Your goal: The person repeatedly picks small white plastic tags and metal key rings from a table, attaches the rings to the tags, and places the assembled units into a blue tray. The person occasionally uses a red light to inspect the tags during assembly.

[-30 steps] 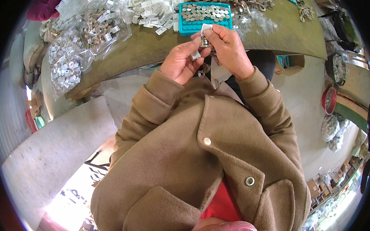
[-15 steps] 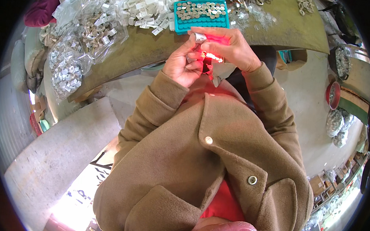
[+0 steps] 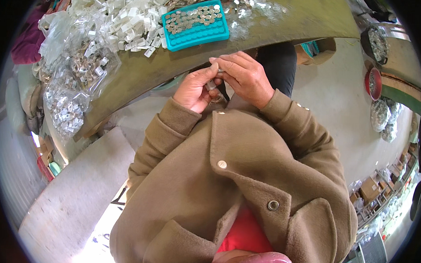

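Observation:
Both hands meet in front of my coat, just off the table's near edge. My left hand [image 3: 193, 91] is closed around a small white plastic case [image 3: 210, 85], its thumb pointing up toward the right fingers. A thin, shiny strand [image 3: 218, 99] hangs under the left fingers. My right hand [image 3: 247, 78] is closed, its fingertips pressed together against the left thumb; what they pinch is mostly hidden. Beyond the hands, a teal tray [image 3: 197, 39] on the table holds several rows of round silver button cells [image 3: 191, 20], with bare pockets along its near side.
A heap of white plastic cases [image 3: 131, 22] covers the table [image 3: 143, 73] left of the tray. Clear bags [image 3: 67, 110] of wired pieces hang over its left edge. Right of the table are a cardboard box [image 3: 327, 52], a red bowl [image 3: 373, 84] and filled plastic bags [image 3: 381, 114].
The red glow between my hands has gone. The white case sits lower within the left fingers, and the right hand has closed in over it. The view has shifted.

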`<move>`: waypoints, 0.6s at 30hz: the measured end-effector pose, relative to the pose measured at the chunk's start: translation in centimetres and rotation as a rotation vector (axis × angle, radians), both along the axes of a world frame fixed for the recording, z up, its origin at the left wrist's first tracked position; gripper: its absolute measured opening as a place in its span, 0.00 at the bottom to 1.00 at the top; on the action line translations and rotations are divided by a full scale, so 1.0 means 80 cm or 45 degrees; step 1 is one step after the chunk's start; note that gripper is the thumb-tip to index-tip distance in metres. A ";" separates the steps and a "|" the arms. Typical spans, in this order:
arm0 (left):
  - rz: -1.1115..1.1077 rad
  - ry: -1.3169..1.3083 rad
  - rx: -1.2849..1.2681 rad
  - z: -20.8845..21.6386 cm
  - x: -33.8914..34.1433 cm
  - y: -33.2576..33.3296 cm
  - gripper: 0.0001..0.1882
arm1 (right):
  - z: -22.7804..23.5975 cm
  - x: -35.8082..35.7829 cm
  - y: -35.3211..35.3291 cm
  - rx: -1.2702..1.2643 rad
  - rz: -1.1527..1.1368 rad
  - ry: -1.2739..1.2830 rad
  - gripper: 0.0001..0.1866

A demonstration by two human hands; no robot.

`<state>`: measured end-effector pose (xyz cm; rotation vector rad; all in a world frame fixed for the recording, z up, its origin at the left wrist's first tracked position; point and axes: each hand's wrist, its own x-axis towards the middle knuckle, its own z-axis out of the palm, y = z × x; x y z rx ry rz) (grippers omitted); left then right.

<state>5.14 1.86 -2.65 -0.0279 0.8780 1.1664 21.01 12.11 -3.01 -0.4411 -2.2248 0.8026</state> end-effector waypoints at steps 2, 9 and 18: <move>-0.072 0.062 0.064 -0.005 0.001 0.003 0.13 | -0.002 0.015 0.003 -0.042 -0.014 -0.051 0.20; -0.108 0.405 0.099 0.016 0.007 0.014 0.18 | -0.007 0.059 0.052 0.372 -0.544 -0.201 0.19; -0.093 0.351 0.130 0.017 0.004 0.019 0.19 | -0.024 0.064 0.069 0.543 -0.492 -0.358 0.21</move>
